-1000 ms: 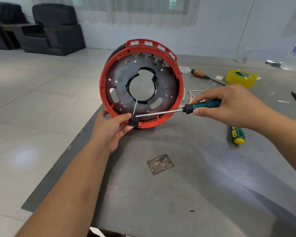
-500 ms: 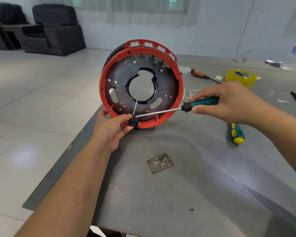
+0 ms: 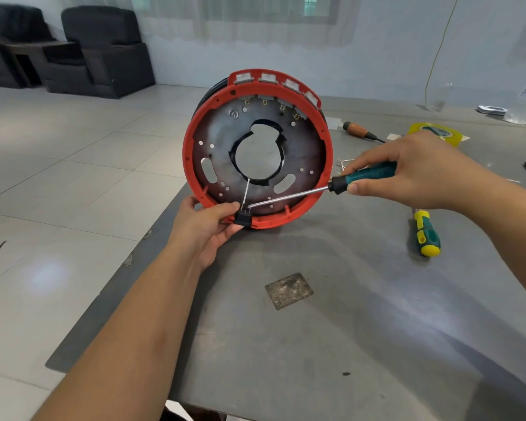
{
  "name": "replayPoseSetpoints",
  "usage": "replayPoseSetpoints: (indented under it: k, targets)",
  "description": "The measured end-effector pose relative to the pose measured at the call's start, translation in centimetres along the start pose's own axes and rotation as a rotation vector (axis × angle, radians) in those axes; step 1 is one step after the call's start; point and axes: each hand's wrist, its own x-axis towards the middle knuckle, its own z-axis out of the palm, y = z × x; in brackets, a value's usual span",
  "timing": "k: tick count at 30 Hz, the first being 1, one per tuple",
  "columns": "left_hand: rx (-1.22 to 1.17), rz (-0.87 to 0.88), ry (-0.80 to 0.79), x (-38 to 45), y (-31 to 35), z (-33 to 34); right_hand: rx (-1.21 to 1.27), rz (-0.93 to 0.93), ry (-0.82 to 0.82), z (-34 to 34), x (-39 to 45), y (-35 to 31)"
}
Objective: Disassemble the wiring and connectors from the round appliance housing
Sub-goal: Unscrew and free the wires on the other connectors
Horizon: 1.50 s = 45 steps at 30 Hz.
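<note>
Prying at a small black connector (image 3: 243, 219) pinched by the left hand (image 3: 208, 227); right hand (image 3: 413, 171) grips the screwdriver (image 3: 331, 187). Housing (image 3: 257, 147) looks rigid; steady its rim.

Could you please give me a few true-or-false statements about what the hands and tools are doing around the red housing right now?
1. The right hand holds a teal-handled screwdriver whose tip reaches the black connector at the housing's lower rim. True.
2. The round housing lies flat on the table. False: it stands on edge, its open face towards the camera.
3. The left hand grips the housing's lower rim by the connector. True.
4. The yellow-and-green screwdriver is in the left hand. False: it lies on the table, to the right.
5. The roll of yellow tape sits inside the housing. False: it rests on the table beyond the right hand.
</note>
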Motion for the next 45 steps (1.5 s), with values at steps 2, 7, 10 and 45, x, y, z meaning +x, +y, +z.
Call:
replayPoseSetpoints:
  k: [2,7,10,45]
  targets:
    - [0.001,-0.001,-0.004,-0.09,0.01,0.02,0.043,0.004,-0.01,-0.29,-0.05,0.05]
    - [0.014,0.005,-0.021,-0.29,0.09,0.08,0.043,-0.014,-0.018,-0.33,-0.18,0.1]
    - [0.016,0.008,-0.018,-0.39,0.08,0.24,0.034,-0.021,-0.035,-0.45,-0.2,0.17]
    - [0.054,0.018,0.034,-0.45,-0.08,0.47,0.046,-0.045,-0.059,0.09,0.18,1.0]
